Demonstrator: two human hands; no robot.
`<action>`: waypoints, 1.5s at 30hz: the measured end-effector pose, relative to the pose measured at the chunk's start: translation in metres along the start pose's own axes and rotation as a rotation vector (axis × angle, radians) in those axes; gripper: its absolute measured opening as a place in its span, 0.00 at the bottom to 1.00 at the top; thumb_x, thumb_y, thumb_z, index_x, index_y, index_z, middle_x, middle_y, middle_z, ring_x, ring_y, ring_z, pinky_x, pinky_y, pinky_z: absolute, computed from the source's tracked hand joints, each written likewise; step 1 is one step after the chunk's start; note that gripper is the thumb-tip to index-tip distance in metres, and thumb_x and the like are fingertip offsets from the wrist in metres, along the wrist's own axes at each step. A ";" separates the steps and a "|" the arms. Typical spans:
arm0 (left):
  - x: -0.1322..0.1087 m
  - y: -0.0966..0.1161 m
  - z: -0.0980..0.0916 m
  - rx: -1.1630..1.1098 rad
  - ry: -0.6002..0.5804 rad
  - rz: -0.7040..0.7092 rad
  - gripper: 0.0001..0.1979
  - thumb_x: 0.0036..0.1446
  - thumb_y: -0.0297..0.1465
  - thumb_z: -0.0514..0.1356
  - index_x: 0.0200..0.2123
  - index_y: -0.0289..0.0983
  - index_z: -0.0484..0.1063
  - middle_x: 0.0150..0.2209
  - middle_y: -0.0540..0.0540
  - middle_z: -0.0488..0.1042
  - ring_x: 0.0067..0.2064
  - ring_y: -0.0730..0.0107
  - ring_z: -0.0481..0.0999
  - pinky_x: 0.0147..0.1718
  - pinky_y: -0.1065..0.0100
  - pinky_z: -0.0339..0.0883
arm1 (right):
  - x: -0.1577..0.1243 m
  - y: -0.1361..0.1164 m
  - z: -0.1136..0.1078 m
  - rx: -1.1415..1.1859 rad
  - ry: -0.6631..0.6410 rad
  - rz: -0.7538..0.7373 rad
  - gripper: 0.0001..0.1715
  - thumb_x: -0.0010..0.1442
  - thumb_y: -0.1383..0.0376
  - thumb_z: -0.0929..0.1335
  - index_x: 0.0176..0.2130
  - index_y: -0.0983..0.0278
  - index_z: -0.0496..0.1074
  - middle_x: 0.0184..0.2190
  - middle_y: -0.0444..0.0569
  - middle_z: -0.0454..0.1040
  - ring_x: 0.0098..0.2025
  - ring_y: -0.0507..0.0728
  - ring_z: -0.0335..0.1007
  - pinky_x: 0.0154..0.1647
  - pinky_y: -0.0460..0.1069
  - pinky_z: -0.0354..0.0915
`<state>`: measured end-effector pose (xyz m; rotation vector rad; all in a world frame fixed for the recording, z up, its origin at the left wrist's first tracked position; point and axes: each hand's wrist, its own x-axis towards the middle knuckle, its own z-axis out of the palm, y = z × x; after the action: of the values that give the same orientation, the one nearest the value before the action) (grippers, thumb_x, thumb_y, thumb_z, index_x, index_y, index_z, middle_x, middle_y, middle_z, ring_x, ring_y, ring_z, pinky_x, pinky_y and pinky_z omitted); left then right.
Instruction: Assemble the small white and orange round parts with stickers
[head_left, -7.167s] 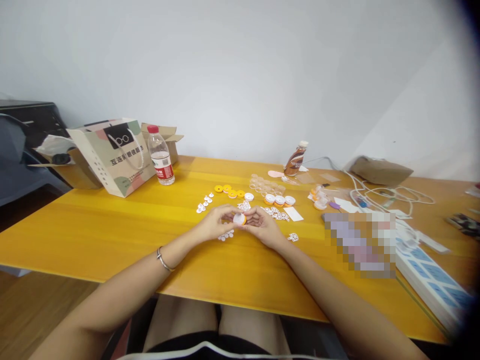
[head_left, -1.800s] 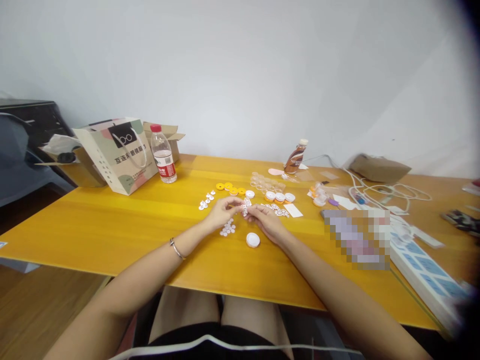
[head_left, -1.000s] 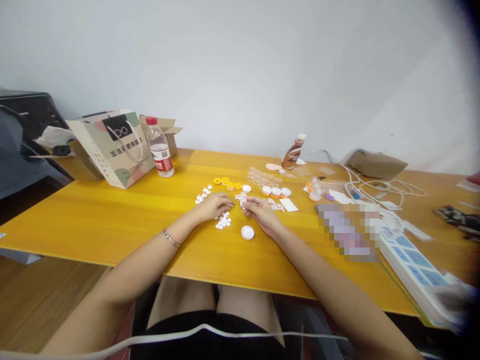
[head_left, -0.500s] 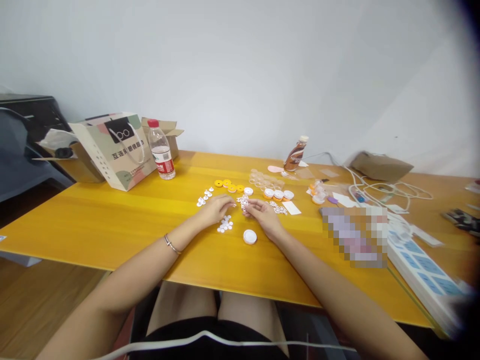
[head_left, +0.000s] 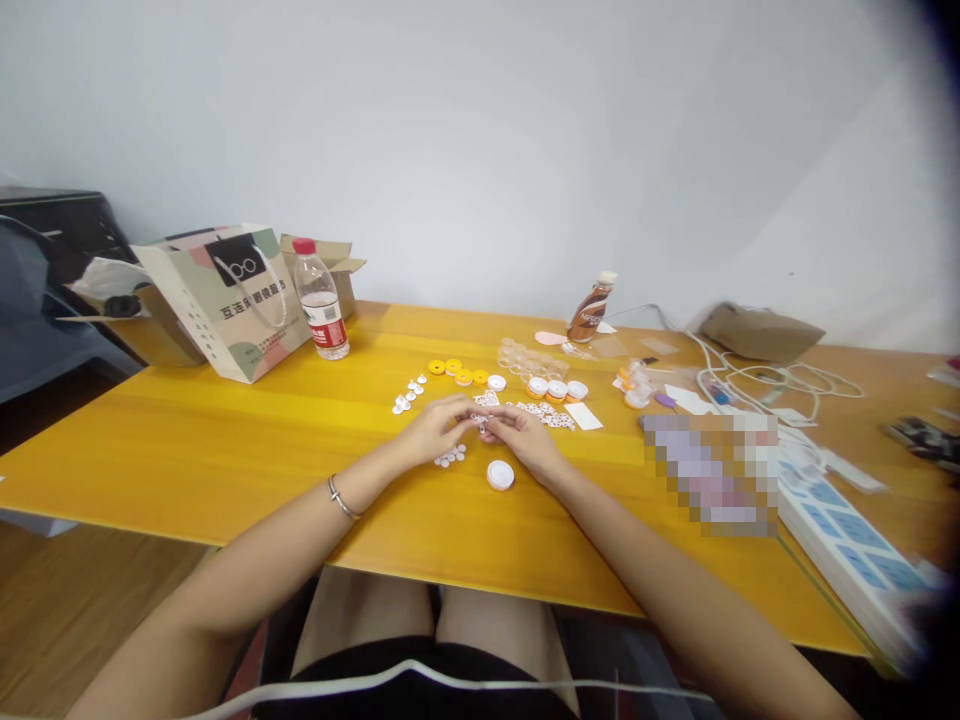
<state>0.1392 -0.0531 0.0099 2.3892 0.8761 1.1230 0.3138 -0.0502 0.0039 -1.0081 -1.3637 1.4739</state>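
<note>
L hand [head_left: 439,427] & R hand [head_left: 527,441] both pinched a small white cutout pc. [head_left: 482,425], far of the round white case [head_left: 500,475]; 3 white-orange cases [head_left: 556,390] beyond looked assembled, white discs [head_left: 451,457] lay loose.

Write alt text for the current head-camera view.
A left hand and right hand pinch a small white piece above a yellow table. A round white disc lies closer in; a red-capped bottle stands farther left.

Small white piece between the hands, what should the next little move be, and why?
Perhaps press the small white piece gently: left hand and right hand both meet at it, while the round white case lies apart from them, untouched.
</note>
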 end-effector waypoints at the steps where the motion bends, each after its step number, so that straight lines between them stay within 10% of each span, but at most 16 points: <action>1: 0.000 0.000 0.000 -0.011 0.003 -0.010 0.12 0.57 0.27 0.52 0.45 0.36 0.67 0.36 0.45 0.72 0.38 0.72 0.70 0.39 0.70 0.64 | -0.001 0.000 0.000 0.013 -0.004 0.008 0.13 0.45 0.64 0.71 0.34 0.64 0.72 0.29 0.44 0.75 0.27 0.49 0.71 0.38 0.47 0.67; 15: 0.004 -0.005 0.001 -0.218 0.089 -0.200 0.09 0.53 0.30 0.57 0.38 0.33 0.72 0.35 0.44 0.75 0.36 0.72 0.73 0.38 0.70 0.66 | -0.003 -0.002 -0.001 0.116 0.009 0.062 0.11 0.44 0.65 0.71 0.33 0.64 0.73 0.26 0.43 0.74 0.28 0.48 0.71 0.38 0.46 0.68; 45: 0.002 -0.008 0.000 -0.052 0.032 -0.108 0.10 0.55 0.29 0.55 0.39 0.37 0.73 0.34 0.46 0.67 0.38 0.71 0.68 0.42 0.67 0.63 | -0.005 -0.002 0.002 0.063 -0.073 0.033 0.16 0.41 0.63 0.73 0.33 0.64 0.72 0.27 0.42 0.73 0.28 0.49 0.71 0.38 0.47 0.67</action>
<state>0.1372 -0.0459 0.0063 2.2592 0.9618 1.1316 0.3132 -0.0556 0.0058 -0.9495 -1.3492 1.5819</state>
